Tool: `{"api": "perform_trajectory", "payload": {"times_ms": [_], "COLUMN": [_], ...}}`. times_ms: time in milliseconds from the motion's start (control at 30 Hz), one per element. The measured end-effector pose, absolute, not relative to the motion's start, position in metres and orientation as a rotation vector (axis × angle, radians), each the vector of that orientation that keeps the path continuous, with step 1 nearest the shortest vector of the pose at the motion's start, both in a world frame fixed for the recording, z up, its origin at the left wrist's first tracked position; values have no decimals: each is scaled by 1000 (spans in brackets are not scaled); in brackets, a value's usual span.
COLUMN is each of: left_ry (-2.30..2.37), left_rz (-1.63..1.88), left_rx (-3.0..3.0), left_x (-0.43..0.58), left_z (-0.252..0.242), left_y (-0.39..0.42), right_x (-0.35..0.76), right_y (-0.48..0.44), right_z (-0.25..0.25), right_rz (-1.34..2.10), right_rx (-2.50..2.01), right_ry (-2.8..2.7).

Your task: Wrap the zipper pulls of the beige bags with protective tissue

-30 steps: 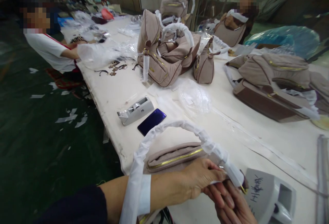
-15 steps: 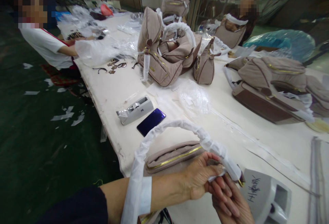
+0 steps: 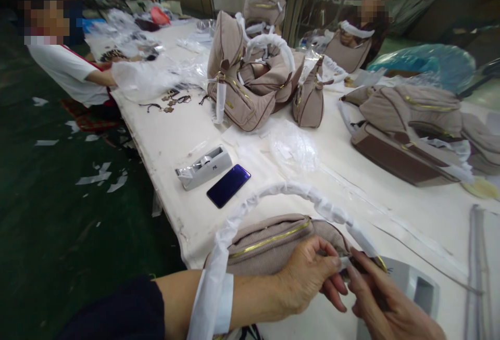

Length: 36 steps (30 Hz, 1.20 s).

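Observation:
A taupe handbag with a gold zip lies before me, its arched handle wrapped in white paper. My left hand reaches under that handle and pinches a small white strip, paper or tape; I cannot tell which. Close against the strip's other end are the thumb and forefinger of my right hand, closed beside the handle's right end. Whatever they grip is hidden. A grey tape dispenser stands partly behind my right hand.
A dark phone and another tape dispenser lie near the table's left edge. Several taupe bags stand farther back, more bags at right. Clear plastic lies mid-table. Co-workers sit around the table, one in a white sleeve.
My right hand has moved right and turned, its thumb and forefinger now at the strip. The handle's right end has shifted right, and more of the handbag shows.

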<state>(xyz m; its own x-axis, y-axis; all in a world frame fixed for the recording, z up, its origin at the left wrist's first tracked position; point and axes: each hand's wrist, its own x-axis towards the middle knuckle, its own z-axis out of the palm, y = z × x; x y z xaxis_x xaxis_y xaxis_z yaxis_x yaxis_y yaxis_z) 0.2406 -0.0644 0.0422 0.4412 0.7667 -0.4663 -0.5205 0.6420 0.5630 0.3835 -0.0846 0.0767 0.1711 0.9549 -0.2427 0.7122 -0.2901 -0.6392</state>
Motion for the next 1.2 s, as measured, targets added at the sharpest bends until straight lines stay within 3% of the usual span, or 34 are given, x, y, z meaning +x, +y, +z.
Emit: {"api": "perform_trajectory", "payload": {"times_ms": [300, 833, 1200], "left_ry": [766, 733, 703], "left_rz": [809, 512, 493], "left_rx": [511, -12, -20], "left_x": [237, 233, 231], "left_z": [46, 58, 53], "left_y": [-64, -56, -56], "right_x": [376, 411, 420], "right_y": [-59, -75, -80], "right_z": [88, 60, 31], "right_rz": [831, 237, 203], "right_rx": [-1819, -953, -1075], "right_ry": [-1978, -2433, -2380]}}
